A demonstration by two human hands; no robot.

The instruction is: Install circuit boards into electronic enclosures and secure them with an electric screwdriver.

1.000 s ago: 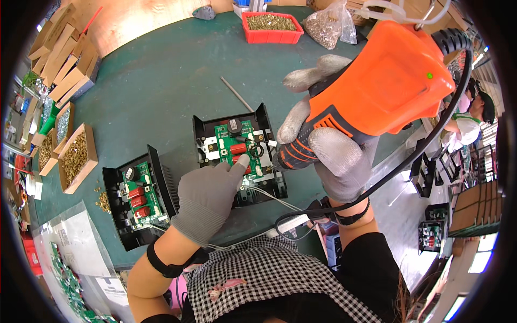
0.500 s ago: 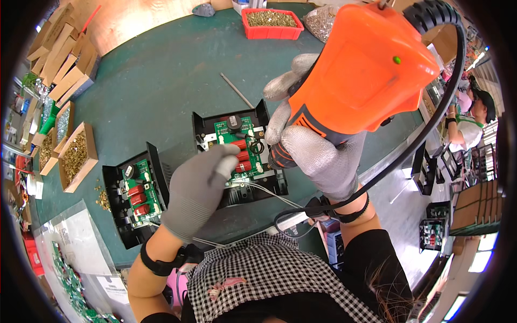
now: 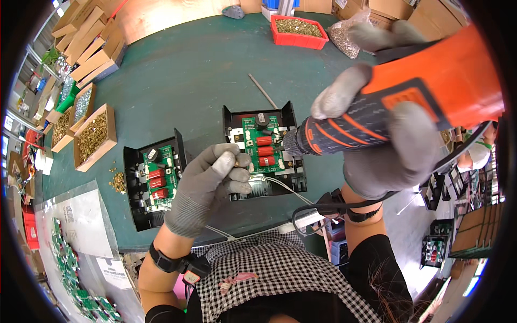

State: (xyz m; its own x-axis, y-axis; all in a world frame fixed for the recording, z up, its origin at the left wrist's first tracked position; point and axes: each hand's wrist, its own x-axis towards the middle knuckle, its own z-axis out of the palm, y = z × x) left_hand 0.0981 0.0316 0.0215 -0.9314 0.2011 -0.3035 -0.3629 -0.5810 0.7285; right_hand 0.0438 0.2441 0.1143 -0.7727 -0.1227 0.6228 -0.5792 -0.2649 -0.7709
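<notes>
My right hand (image 3: pixel 396 145), in a grey glove, is closed around an orange and black corded power drill (image 3: pixel 350 126). The drill lies nearly level, its black chuck pointing left over the edge of an open black case (image 3: pixel 293 116). Inside that case is a green circuit board (image 3: pixel 273 137) with red cylindrical parts and a round black part. My gloved left hand (image 3: pixel 207 185) is at the case's near left corner, thumb and fingers pinched together; what lies between them is too small to name. Left of it stands a second black case (image 3: pixel 134 207) with a similar board (image 3: pixel 164 191).
Cardboard trays of small brass-coloured pieces (image 3: pixel 92 137) stand at left, with loose pieces (image 3: pixel 117 182) near the second case. A red bin (image 3: pixel 299 33), a bag of small parts (image 3: pixel 349 39) and a metal rod (image 3: pixel 262 90) lie farther off. White wires (image 3: pixel 280 183) cross the near edge.
The drill has swung from tilted upward to nearly level and moved right. My left hand has drawn back from the board toward the case's near left corner. The whole view has shifted.
</notes>
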